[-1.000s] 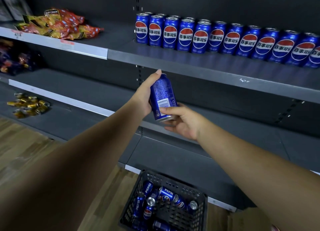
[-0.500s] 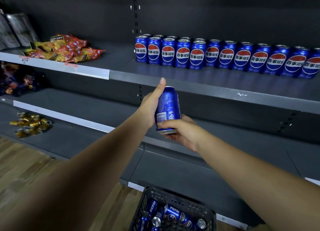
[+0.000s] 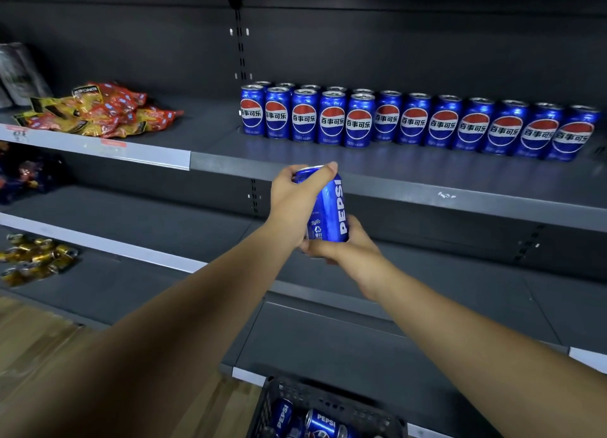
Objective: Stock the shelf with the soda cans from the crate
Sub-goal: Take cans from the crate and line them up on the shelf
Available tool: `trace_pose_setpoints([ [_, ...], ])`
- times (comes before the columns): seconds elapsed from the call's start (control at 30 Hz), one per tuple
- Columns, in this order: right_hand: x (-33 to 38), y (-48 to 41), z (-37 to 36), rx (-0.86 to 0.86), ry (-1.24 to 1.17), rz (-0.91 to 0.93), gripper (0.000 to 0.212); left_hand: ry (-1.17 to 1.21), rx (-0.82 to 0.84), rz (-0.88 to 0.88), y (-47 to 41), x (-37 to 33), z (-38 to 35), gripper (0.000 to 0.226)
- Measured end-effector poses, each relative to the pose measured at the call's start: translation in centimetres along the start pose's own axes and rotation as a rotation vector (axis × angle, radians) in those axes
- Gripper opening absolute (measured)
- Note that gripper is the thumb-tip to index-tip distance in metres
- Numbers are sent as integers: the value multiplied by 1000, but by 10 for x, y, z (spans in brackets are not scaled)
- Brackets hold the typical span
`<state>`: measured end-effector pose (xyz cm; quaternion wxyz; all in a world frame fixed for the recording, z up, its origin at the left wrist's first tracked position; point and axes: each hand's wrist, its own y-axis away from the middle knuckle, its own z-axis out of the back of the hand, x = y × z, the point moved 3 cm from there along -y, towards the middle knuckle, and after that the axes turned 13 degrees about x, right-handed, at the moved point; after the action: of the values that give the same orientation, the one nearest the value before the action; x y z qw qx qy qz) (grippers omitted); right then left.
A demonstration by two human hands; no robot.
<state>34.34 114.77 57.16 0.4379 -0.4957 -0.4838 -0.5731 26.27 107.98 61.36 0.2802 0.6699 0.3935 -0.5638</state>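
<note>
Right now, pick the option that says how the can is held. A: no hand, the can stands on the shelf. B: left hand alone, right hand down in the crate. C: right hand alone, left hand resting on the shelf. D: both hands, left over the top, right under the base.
D: the left hand grips the can over its top rim while the right hand cups its base, in front of the shelf edge.

A shop: dark retail shelving [image 3: 394, 188] stocked with cola cans [image 3: 331, 122] and snack packets [image 3: 98, 112].
</note>
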Motion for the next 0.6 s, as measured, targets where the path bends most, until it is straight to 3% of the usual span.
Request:
trace_pose_setpoints([
  [0.07, 2, 0, 3, 146, -144, 3, 75, 46, 107, -7, -1, -6, 1, 45],
  [0.17, 9, 1, 2, 254, -341, 23, 64, 138, 202, 34, 0, -11, 1, 31],
  [0.23, 13, -1, 3, 176, -300, 55, 58, 141, 198, 38, 2, -14, 1, 34],
  [0.4, 20, -1, 1, 20, -92, 150, 33, -70, 124, -38, 6, -16, -5, 69],
  [0.47, 20, 0, 1, 31, -85, 151, 39, -52, 93, -53, 7, -15, -4, 65],
  [0.57, 18, -1, 2, 159, -186, 82, 79, 45, 132, -40, 6, -20, 2, 49],
  [0.6, 19, 0, 2, 220, -239, 47, 80, 88, 164, -34, 6, -22, 4, 44],
])
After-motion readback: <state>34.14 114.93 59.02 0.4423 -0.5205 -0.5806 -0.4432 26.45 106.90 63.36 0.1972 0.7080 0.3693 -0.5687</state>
